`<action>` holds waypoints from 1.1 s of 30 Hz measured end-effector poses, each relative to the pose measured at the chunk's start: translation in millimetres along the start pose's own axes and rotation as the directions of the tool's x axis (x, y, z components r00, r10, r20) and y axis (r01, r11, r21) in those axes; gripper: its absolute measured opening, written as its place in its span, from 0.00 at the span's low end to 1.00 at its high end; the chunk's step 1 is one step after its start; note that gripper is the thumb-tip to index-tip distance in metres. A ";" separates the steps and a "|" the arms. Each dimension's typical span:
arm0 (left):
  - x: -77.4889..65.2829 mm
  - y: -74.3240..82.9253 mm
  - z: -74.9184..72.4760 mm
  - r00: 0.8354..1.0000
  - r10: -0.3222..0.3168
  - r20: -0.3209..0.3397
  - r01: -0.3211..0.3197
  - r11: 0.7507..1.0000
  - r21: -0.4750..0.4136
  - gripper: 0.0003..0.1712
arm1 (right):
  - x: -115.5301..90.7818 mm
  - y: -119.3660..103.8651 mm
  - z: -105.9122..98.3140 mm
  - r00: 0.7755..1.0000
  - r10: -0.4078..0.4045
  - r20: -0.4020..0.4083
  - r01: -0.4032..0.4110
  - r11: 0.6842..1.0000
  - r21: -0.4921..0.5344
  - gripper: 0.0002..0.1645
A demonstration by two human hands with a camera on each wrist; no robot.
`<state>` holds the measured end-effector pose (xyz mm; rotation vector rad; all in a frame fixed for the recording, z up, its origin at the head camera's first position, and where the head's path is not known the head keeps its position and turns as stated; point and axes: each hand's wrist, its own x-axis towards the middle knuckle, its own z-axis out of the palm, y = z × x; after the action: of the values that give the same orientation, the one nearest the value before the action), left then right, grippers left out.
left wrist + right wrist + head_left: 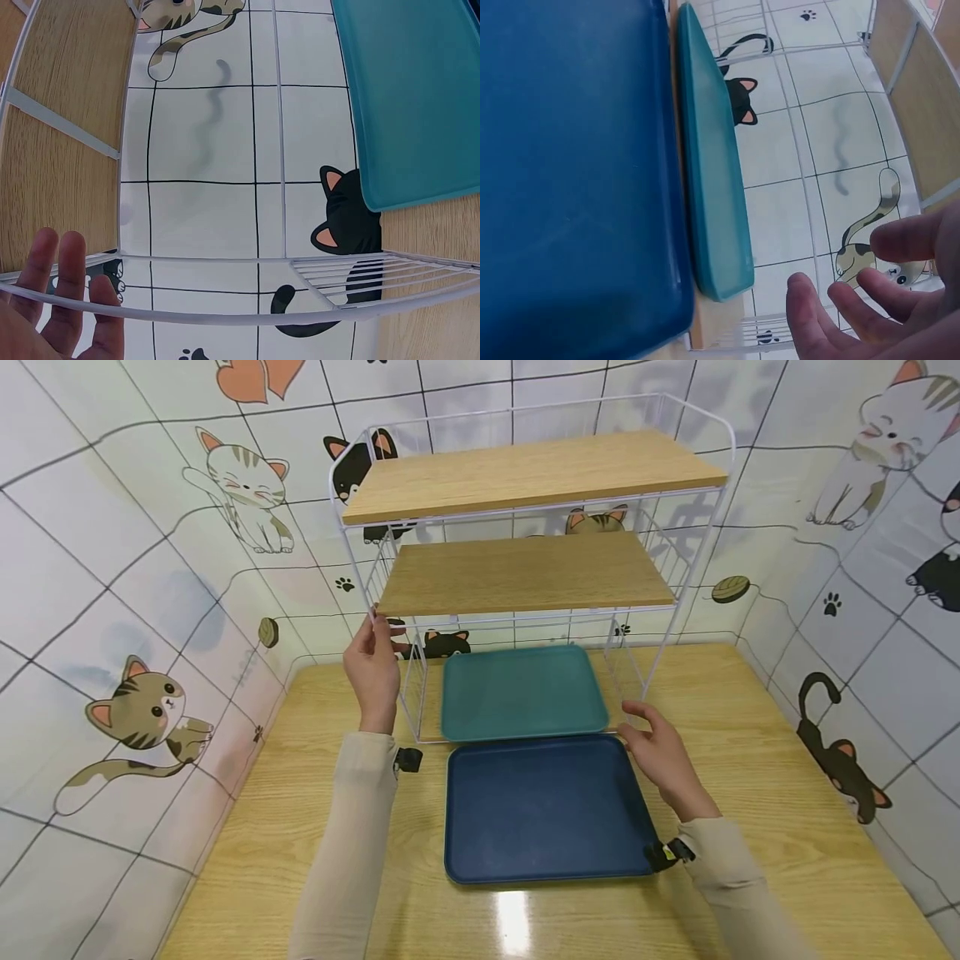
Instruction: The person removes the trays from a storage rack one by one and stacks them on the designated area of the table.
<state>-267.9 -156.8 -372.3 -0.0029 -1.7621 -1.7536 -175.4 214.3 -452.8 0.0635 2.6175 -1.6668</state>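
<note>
A white wire rack (726, 497) with wooden shelf boards stands at the back of the table. My left hand (375, 668) holds its left front post just below the middle board (525, 572); in the left wrist view, fingers (71, 281) reach behind the white wire. On the rack's bottom level lies a teal tray (522, 693). In front of it, flat on the table, is a dark blue tray (551, 810). Near the rack's lower right front corner is my right hand (663, 756), its fingers spread and holding nothing in the right wrist view.
The rack's top board (536, 472) sits inside a raised wire rail. Cat-patterned tile walls (180, 610) close in the back and both sides. The wooden table (750, 727) extends left and right of the rack.
</note>
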 end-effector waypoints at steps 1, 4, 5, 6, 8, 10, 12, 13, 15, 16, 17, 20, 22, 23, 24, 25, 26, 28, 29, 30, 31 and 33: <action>0.1 0.1 0.1 1.000 -0.003 0.002 0.003 1.000 -0.001 0.20 | 3.8 -1.8 -0.6 1.000 -0.006 0.006 0.006 1.000 -0.007 0.34; 0.1 0.4 0.1 1.000 -0.008 0.001 0.008 1.000 0.002 0.20 | 13.9 -5.2 -1.5 1.000 -0.010 0.024 0.010 1.000 -0.021 0.34; 0.1 0.6 0.0 1.000 -0.008 0.000 0.008 1.000 0.004 0.20 | 17.3 -5.7 -0.9 1.000 -0.010 0.023 0.010 0.999 -0.031 0.33; 0.1 0.5 -0.2 1.000 -0.008 -0.001 0.008 1.000 0.005 0.20 | 20.2 -5.9 -0.1 1.000 -0.009 0.022 0.010 0.999 -0.040 0.33; 0.3 0.1 -0.4 1.000 -0.007 -0.002 0.007 1.000 0.006 0.21 | 26.1 -4.4 2.1 1.000 0.000 0.026 0.001 0.999 -0.050 0.33; 0.2 -0.1 -0.6 1.000 -0.008 -0.001 0.008 1.000 0.003 0.21 | 31.2 -0.9 4.9 0.999 0.016 0.036 -0.014 0.998 -0.064 0.33; 0.1 -0.3 -0.3 1.000 -0.006 0.000 0.006 1.000 0.002 0.21 | 35.3 3.7 7.6 0.998 0.035 0.050 -0.031 0.996 -0.083 0.35; -0.1 -0.3 0.0 1.000 -0.006 0.002 0.006 1.000 0.001 0.21 | 37.2 6.1 8.8 0.997 0.043 0.058 -0.037 0.995 -0.095 0.36; -0.6 0.1 0.5 1.000 -0.005 0.003 0.005 1.000 0.001 0.21 | 40.4 10.4 11.2 0.996 0.049 0.069 -0.040 0.992 -0.122 0.37; -0.7 0.1 0.6 1.000 -0.004 0.005 0.004 1.000 0.004 0.21 | 41.9 11.9 12.4 0.996 0.048 0.072 -0.038 0.990 -0.138 0.38; -0.7 0.3 0.7 1.000 -0.004 0.005 0.004 1.000 0.006 0.21 | 43.4 13.4 13.6 0.996 0.048 0.078 -0.036 0.988 -0.151 0.38; -1.0 0.3 0.5 1.000 -0.005 0.006 0.005 1.000 0.011 0.21 | 47.5 17.1 16.1 0.993 0.055 0.101 -0.035 0.981 -0.189 0.39; -1.2 0.4 0.5 1.000 -0.004 0.008 0.004 1.000 0.015 0.22 | 50.1 19.2 17.3 0.991 0.065 0.115 -0.040 0.978 -0.207 0.40; -1.4 0.5 0.5 1.000 -0.004 0.009 0.004 1.000 0.016 0.22 | 51.4 20.4 17.7 0.990 0.071 0.120 -0.044 0.976 -0.212 0.40; -1.5 0.7 0.6 1.000 -0.003 0.010 0.002 1.000 0.018 0.22 | 52.9 21.7 18.1 0.990 0.075 0.122 -0.047 0.975 -0.218 0.40; -1.6 0.9 0.7 1.000 -0.001 0.012 0.001 1.000 0.020 0.22 | 54.5 23.0 18.6 0.990 0.079 0.121 -0.050 0.973 -0.223 0.40; -1.6 1.2 0.9 1.000 0.000 0.013 0.000 1.000 0.021 0.22 | 56.0 24.2 18.8 0.989 0.080 0.121 -0.051 0.972 -0.229 0.40; -1.5 1.4 1.3 1.000 0.001 0.009 -0.002 1.000 0.024 0.22 | 59.1 26.3 19.7 0.990 0.082 0.116 -0.053 0.970 -0.238 0.40; -1.4 1.2 1.4 1.000 0.002 0.005 -0.002 1.000 0.025 0.22 | 60.8 27.5 20.2 0.990 0.082 0.114 -0.052 0.969 -0.243 0.40; -1.4 1.5 1.5 1.000 0.001 0.004 -0.001 1.000 0.026 0.22 | 62.5 28.6 20.8 0.991 0.078 0.110 -0.048 0.966 -0.254 0.39; -1.5 1.6 1.6 1.000 0.000 0.002 0.000 1.000 0.026 0.22 | 63.8 29.6 21.6 0.991 0.076 0.109 -0.045 0.964 -0.261 0.39; -1.9 1.5 1.7 1.000 -0.005 0.000 0.005 1.000 0.029 0.22 | 66.4 32.6 23.4 0.992 0.071 0.103 -0.041 0.961 -0.272 0.38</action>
<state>-266.4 -154.3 -371.5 0.0139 -1.7889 -1.7320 -239.7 207.8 -495.7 0.0337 2.7008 -1.2435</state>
